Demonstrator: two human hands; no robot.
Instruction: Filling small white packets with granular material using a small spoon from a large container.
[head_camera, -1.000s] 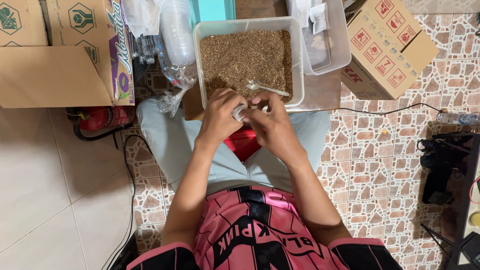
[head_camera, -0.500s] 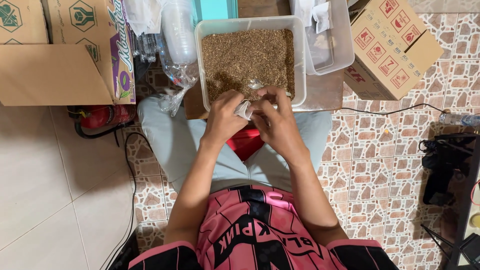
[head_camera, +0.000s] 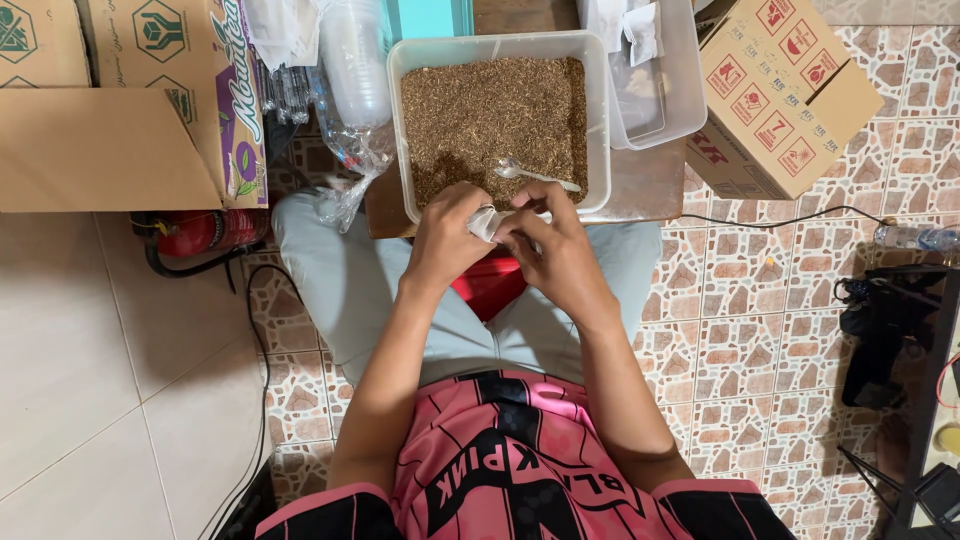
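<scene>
Seen from the head camera, a seated person's left hand and right hand close together around a small white packet, pinched between the fingers just at the near rim of a clear plastic tub of brown granules, where a white plastic spoon lies.

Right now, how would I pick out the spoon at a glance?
Find the clear plastic tub of brown granules in front of the seated person's knees. The spoon lies on the granules near the tub's front edge, just above the hands. It is the only pale, shiny thing on that brown surface.
</scene>
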